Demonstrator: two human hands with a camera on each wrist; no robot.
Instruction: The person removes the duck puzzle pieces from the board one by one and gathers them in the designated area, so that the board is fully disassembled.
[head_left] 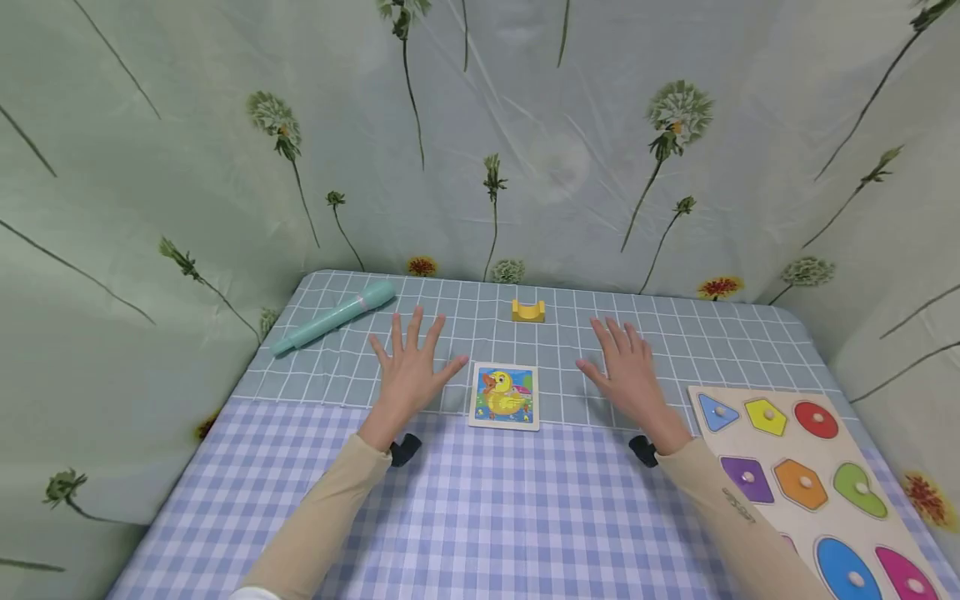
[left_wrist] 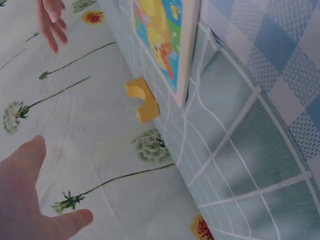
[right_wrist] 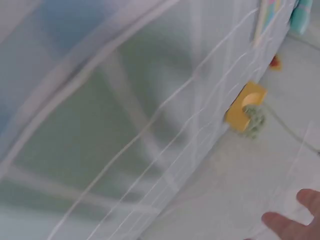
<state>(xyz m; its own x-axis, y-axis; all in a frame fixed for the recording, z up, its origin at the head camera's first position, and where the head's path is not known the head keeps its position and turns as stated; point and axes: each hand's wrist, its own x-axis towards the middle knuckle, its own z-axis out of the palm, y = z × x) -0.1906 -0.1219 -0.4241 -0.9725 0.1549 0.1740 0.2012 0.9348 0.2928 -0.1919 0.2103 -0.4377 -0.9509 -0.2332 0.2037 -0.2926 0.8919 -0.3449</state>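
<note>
In the head view my left hand (head_left: 408,371) hovers with spread fingers, left of a small square duck puzzle (head_left: 504,397) in a pale wooden frame. My right hand (head_left: 626,371) is held to the puzzle's right, fingers extended, holding nothing. Beyond the two hands sits a yellow block with a curved notch (head_left: 528,312). The left wrist view shows the puzzle (left_wrist: 187,55) and the yellow block (left_wrist: 144,100) past my left fingers. Part of my right hand (right_wrist: 295,220) shows at the lower right of the right wrist view.
A teal baton-like stick (head_left: 333,318) lies at the back left. On the right, a wooden shape board (head_left: 772,437) with knobbed coloured pieces reaches under my right forearm. Checkered and grid cloths (head_left: 480,500) cover the table, and a dandelion-print curtain (head_left: 450,125) surrounds it.
</note>
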